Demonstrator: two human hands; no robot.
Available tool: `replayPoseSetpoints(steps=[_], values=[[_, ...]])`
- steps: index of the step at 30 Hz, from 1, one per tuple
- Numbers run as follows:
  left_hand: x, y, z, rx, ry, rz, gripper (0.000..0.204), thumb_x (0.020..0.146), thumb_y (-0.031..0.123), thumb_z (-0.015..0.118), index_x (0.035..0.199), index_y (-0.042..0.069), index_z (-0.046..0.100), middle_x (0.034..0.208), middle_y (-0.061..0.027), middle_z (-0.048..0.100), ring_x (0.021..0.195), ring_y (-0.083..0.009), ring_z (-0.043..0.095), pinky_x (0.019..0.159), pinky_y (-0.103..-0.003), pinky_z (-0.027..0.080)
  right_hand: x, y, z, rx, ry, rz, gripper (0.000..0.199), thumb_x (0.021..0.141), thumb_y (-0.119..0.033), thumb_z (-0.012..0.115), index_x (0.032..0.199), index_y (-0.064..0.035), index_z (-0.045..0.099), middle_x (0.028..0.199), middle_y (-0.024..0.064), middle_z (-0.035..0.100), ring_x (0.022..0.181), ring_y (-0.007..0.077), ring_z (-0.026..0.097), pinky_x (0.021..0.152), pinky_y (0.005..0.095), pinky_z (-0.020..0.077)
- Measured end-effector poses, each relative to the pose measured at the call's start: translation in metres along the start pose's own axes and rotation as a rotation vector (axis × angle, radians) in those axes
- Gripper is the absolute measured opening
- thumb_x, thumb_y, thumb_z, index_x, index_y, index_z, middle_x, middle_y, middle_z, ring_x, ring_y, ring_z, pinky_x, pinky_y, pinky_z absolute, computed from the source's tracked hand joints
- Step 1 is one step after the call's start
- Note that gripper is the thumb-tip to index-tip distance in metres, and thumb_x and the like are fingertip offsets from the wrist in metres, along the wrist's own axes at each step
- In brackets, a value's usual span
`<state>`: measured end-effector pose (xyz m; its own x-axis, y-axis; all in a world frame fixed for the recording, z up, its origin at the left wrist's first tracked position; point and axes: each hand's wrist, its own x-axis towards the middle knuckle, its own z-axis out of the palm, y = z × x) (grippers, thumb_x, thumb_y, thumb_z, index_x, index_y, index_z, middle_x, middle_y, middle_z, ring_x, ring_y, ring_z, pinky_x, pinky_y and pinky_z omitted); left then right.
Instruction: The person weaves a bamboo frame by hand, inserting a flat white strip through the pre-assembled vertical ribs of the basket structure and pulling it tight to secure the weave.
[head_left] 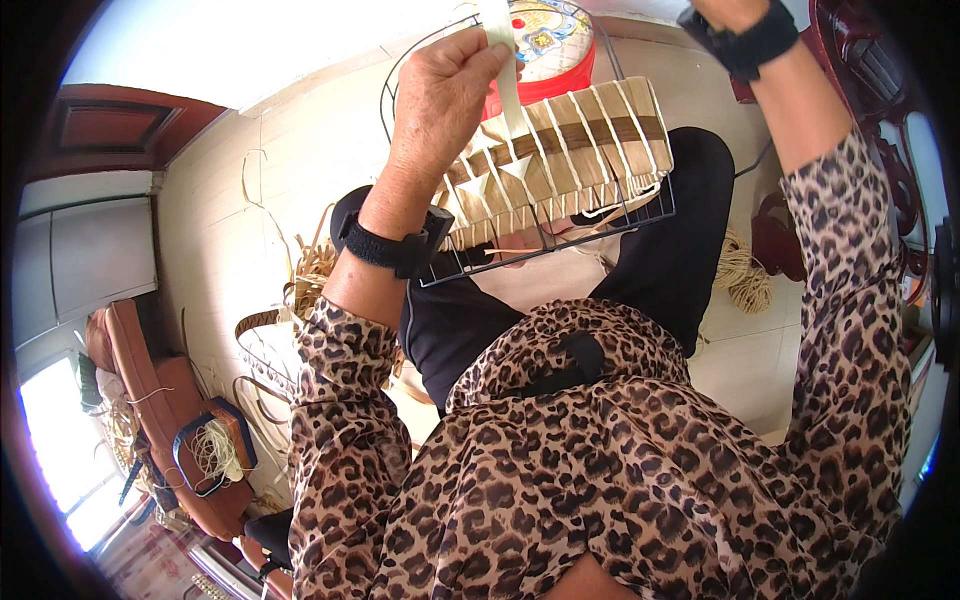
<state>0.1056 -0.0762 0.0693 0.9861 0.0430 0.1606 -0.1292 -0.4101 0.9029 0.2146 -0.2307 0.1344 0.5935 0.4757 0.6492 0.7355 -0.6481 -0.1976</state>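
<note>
My left hand (455, 92) is closed around a pale flat strip (510, 100), which runs down from its fingers onto the weaving. That weaving is a light-brown panel (590, 120) crossed by cream cords and a darker brown band, set in a black wire frame (560, 243) across my knees. Small pale pointed strip ends (517, 168) stick out on its left part. My right hand (728, 14) is raised beyond the frame's far right side, mostly cut off by the upper edge, so its fingers are hidden.
Behind the weaving stands a red round container (570, 78) with a patterned lid. A coil of twisted cord (745, 275) lies on the floor at right, and loose strips (315, 265) at left. A brown bench (150, 400) holds more fibre. Another person's hand (250, 550) shows lower left.
</note>
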Motion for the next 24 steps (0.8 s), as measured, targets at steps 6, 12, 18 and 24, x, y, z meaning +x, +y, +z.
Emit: replayPoseSetpoints(steps=[6, 12, 18, 24], values=[[0.003, -0.003, 0.003, -0.054, 0.038, 0.037, 0.019, 0.087, 0.017, 0.053, 0.09, 0.0, 0.063, 0.073, -0.0057, 0.063, 0.065, -0.0087, 0.056, 0.061, -0.024, 0.046, -0.04, -0.038, 0.006, 0.255, -0.131, -0.318, 0.031, 0.073, -0.003, 0.052, 0.103, 0.0037, 0.054, 0.1, 0.0158, 0.055, 0.099, 0.0271, 0.051, 0.088, 0.0383, 0.0418], [0.004, 0.005, 0.004, -0.063, -0.115, 0.074, 0.02, 0.085, 0.016, 0.056, 0.099, 0.003, 0.063, 0.084, -0.0093, 0.065, 0.077, -0.0149, 0.061, 0.077, -0.028, 0.048, -0.033, -0.026, 0.005, 0.301, -0.492, -0.468, 0.021, 0.073, -0.026, 0.059, 0.081, -0.0066, 0.061, 0.08, 0.0091, 0.059, 0.086, 0.0255, 0.054, 0.082, 0.038, 0.0358], [0.006, -0.006, 0.003, -0.015, -0.267, -0.03, 0.021, 0.084, 0.019, 0.059, 0.097, 0.004, 0.065, 0.078, -0.0061, 0.065, 0.072, -0.0112, 0.059, 0.071, -0.026, 0.049, -0.025, -0.023, -0.009, 0.219, -0.817, -0.211, 0.026, 0.071, -0.026, 0.06, 0.062, -0.0021, 0.055, 0.055, 0.0158, 0.052, 0.052, 0.0315, 0.052, 0.049, 0.0389, 0.0394], [0.004, -0.017, 0.01, 0.206, -0.272, -0.015, 0.018, 0.083, 0.019, 0.06, 0.086, 0.003, 0.065, 0.057, -0.0031, 0.055, 0.052, -0.008, 0.05, 0.054, -0.026, 0.045, -0.038, -0.018, -0.003, 0.189, -0.624, -0.433, 0.024, 0.068, -0.029, 0.061, 0.059, -0.007, 0.054, 0.055, 0.0116, 0.05, 0.049, 0.0277, 0.049, 0.046, 0.0378, 0.0375]])
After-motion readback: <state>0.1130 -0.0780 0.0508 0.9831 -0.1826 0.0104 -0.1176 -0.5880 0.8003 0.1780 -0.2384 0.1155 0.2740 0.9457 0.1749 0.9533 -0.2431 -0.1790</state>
